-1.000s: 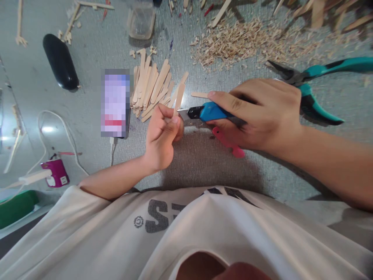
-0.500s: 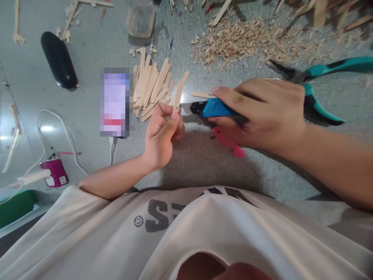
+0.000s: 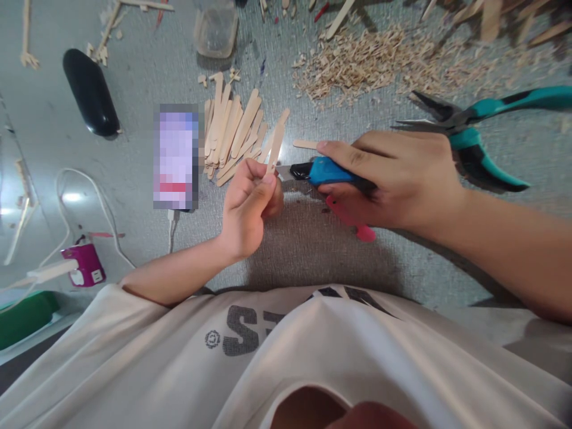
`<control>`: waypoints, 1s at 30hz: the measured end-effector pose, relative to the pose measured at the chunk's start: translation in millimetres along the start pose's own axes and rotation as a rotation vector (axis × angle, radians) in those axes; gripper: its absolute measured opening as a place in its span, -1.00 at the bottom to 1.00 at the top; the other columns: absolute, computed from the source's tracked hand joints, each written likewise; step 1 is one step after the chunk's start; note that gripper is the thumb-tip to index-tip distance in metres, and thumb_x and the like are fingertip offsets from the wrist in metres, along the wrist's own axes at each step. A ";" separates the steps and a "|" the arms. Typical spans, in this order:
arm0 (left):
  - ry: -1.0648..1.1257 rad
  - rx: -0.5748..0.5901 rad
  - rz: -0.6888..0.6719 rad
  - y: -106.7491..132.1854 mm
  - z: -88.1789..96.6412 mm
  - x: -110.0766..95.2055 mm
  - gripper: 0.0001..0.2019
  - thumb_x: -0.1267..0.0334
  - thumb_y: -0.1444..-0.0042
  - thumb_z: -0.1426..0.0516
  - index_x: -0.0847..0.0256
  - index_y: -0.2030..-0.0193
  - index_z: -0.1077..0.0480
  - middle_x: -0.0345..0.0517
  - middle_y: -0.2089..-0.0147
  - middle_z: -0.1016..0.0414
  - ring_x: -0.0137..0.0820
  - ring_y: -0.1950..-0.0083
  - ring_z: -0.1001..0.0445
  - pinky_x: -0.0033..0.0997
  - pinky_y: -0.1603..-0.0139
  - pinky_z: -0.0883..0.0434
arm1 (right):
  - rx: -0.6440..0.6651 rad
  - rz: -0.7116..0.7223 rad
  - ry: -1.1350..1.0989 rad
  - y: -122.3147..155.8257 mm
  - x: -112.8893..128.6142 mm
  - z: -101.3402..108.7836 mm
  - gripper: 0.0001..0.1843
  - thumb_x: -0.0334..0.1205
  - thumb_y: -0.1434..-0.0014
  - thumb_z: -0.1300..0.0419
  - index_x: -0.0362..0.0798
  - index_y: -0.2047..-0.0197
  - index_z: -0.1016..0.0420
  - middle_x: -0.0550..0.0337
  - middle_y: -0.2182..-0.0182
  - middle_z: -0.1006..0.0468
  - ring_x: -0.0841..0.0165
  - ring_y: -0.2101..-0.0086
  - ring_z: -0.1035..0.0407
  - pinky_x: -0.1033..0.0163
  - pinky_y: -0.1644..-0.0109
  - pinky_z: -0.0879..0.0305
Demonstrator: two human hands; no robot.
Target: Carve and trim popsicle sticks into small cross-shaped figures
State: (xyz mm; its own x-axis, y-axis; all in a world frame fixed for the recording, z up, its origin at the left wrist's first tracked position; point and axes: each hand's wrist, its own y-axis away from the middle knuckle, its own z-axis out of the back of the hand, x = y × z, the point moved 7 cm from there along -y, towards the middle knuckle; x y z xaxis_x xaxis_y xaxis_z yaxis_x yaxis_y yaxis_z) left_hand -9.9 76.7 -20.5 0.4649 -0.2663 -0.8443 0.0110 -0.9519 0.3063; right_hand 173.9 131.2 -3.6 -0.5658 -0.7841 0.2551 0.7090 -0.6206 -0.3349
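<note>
Right of the stick pile (image 3: pixel 233 126), the left hand (image 3: pixel 250 205) is pinching a wooden stick (image 3: pixel 276 143); farther right, the right hand (image 3: pixel 395 173) is gripping a cutter (image 3: pixel 329 171), its blade (image 3: pixel 285 170) risking the left thumb (image 3: pixel 263 193) if slipping.

Left hand (image 3: pixel 248 208) pinching wooden stick (image 3: pixel 277 140); right hand (image 3: pixel 397 179) gripping blue cutter (image 3: pixel 330 171), blade (image 3: pixel 284 171) apparently touching stick.

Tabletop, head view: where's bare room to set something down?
Largest patch: between the left hand, pink piece and shirt. Smaller: between the shavings and the lone stick by the right hand. Crowded: phone, stick pile and left hand sit close together; pliers crowd the right hand.
</note>
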 end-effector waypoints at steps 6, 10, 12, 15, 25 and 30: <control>0.078 0.110 0.103 2.0 -6.9 2.8 -0.48 -0.04 -0.31 -0.44 0.08 0.27 -0.18 -0.51 0.56 -0.03 -0.61 0.59 0.05 -0.56 0.47 -0.08 | -0.089 0.087 -0.140 -0.7 4.8 5.1 -0.45 0.13 -0.68 -0.03 -0.05 -0.41 -0.55 0.21 0.31 -0.55 0.34 0.42 -0.35 0.15 0.39 -0.15; 0.083 0.229 0.169 2.4 -12.5 3.3 -0.51 -0.08 -0.34 -0.41 0.09 0.27 -0.21 -0.50 0.57 0.01 -0.61 0.59 0.11 -0.54 0.49 -0.09 | -0.132 0.086 -0.181 0.6 5.4 6.8 -0.47 0.07 -0.69 -0.02 -0.10 -0.37 -0.57 0.20 0.32 -0.52 0.37 0.42 -0.32 0.19 0.38 -0.14; 0.087 0.242 0.183 1.7 -12.8 2.7 -0.52 -0.08 -0.34 -0.41 0.09 0.27 -0.23 -0.50 0.57 0.03 -0.61 0.59 0.13 -0.55 0.49 -0.10 | -0.140 0.089 -0.192 1.0 3.8 6.1 -0.51 0.04 -0.68 -0.06 -0.07 -0.40 -0.55 0.21 0.30 -0.52 0.38 0.40 -0.35 0.21 0.36 -0.16; 0.116 0.233 0.192 0.8 -12.3 2.0 -0.50 -0.07 -0.34 -0.41 0.09 0.28 -0.20 -0.50 0.56 0.04 -0.62 0.58 0.16 -0.57 0.50 -0.11 | -0.184 0.114 -0.145 1.4 1.2 7.0 -0.53 0.06 -0.62 -0.17 0.07 -0.45 -0.51 0.21 0.23 -0.58 0.37 0.36 -0.40 0.22 0.32 -0.20; 0.218 0.205 0.258 4.6 -9.6 6.3 -0.73 0.09 -0.43 -0.32 0.13 0.23 -0.41 -0.48 0.54 0.07 -0.60 0.58 0.16 -0.58 0.51 -0.19 | -0.214 -0.031 -0.048 3.3 -8.2 9.6 -0.46 0.29 -0.59 -0.16 0.21 -0.39 -0.66 0.13 0.19 -0.66 0.22 0.22 -0.57 0.06 0.10 -0.46; 0.228 0.106 0.293 1.7 -6.9 6.3 -0.66 0.15 -0.59 -0.13 0.15 0.30 -0.39 -0.47 0.54 0.14 -0.58 0.59 0.18 -0.59 0.53 -0.21 | -0.077 -0.044 -0.046 -1.0 -6.4 5.9 -0.33 0.37 -0.62 0.02 0.17 -0.38 -0.65 0.11 0.24 -0.67 0.22 0.32 -0.54 0.08 0.22 -0.41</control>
State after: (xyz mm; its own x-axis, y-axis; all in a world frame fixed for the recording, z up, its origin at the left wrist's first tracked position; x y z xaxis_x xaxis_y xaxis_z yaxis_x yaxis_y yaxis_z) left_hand -0.9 74.5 -22.3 0.6198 -0.5003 -0.6046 -0.2377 -0.8539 0.4629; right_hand 179.3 136.7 0.5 -0.5743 -0.7570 0.3117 0.6488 -0.6530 -0.3907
